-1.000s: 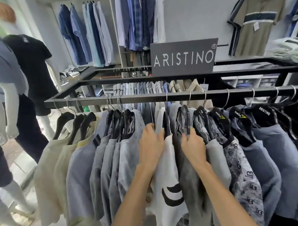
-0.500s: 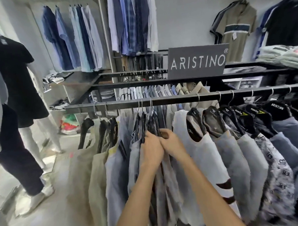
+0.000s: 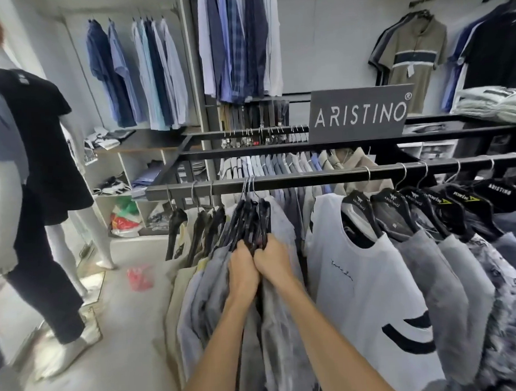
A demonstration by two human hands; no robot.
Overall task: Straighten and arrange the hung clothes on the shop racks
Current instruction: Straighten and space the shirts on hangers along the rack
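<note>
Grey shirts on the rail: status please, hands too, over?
Left hand and right hand both grip bunched grey shirts on black hangers. Gap on black metal rail before white T-shirt. Nothing seen blocking.

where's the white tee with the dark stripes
In the head view, the white tee hangs on the front rail, just right of the right hand gripping grey shirts.

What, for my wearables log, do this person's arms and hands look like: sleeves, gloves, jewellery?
The left hand and right hand are bare: no gloves, watch or bracelet. Both forearms are sleeveless to the frame's edge. No rings show, though hung shirts hide the fingertips.
</note>
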